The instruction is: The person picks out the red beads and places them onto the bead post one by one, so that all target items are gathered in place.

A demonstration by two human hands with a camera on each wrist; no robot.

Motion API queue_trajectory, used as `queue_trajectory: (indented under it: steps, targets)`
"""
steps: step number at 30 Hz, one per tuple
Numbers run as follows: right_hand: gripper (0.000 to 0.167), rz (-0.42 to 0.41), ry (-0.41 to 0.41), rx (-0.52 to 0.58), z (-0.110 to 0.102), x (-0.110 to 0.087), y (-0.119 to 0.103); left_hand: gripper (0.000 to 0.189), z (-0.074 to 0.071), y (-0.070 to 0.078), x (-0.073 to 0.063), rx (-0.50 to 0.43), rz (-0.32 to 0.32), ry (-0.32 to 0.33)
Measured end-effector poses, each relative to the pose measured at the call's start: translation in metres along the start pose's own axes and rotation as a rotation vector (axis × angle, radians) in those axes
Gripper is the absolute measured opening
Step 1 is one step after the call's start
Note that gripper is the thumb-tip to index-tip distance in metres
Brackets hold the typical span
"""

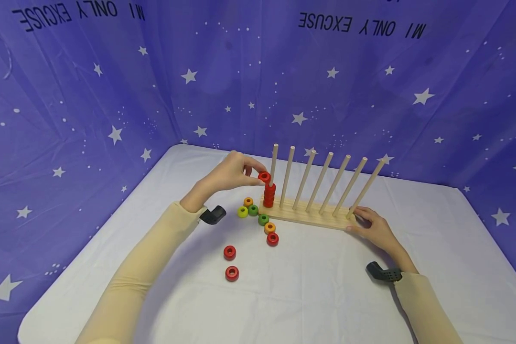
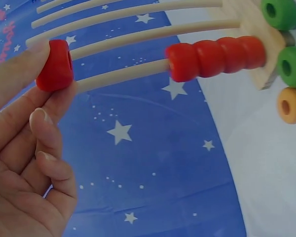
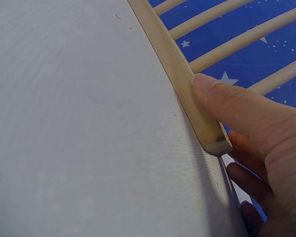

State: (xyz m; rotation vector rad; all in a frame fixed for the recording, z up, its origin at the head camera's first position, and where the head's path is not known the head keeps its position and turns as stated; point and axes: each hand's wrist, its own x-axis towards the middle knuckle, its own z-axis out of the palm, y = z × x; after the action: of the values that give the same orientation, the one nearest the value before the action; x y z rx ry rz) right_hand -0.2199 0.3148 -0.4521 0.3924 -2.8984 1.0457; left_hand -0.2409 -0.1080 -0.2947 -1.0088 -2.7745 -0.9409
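My left hand (image 1: pixel 236 173) pinches a red bead (image 2: pixel 56 66) between thumb and fingers, close to the leftmost peg (image 1: pixel 274 162) of a wooden peg rack. In the left wrist view that peg's tip ends beside the fingertips, and the bead appears off it. Several red beads (image 2: pixel 217 58) are stacked at the bottom of the same peg. At the rack's right end, my right hand (image 1: pixel 374 229) grips the wooden base (image 3: pixel 187 89), its thumb on the near side and the fingers partly hidden beyond the end.
Loose green (image 1: pixel 263 220), orange (image 1: pixel 270 228), yellow-green (image 1: pixel 242 211) and red beads (image 1: pixel 231 273) lie on the white table (image 1: pixel 309 291) left of and in front of the rack. Other bare pegs (image 1: pixel 324 179) stand along the base. A purple star-patterned curtain (image 1: pixel 241 95) hangs behind.
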Motion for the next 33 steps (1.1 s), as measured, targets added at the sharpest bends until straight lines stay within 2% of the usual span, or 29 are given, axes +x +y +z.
queue_trajectory:
  steps: [9, 21, 28, 33]
  targets:
    - [0.070, -0.019, 0.011, -0.004, 0.000, 0.000, -0.001, 0.030, -0.011, 0.013, 0.007, 0.012, -0.003, 0.065]
    - [0.069, -0.030, 0.018, -0.002, 0.001, 0.000, 0.000, 0.032, -0.023, 0.026, 0.019, -0.010, 0.030, 0.220]
    - [0.070, -0.025, 0.026, -0.022, 0.002, 0.001, 0.001, 0.031, -0.024, 0.029, 0.025, -0.029, 0.057, 0.292]
    - [0.070, -0.023, 0.026, -0.022, 0.001, 0.001, 0.000, 0.030, -0.022, 0.028, 0.030, -0.047, 0.067, 0.309]
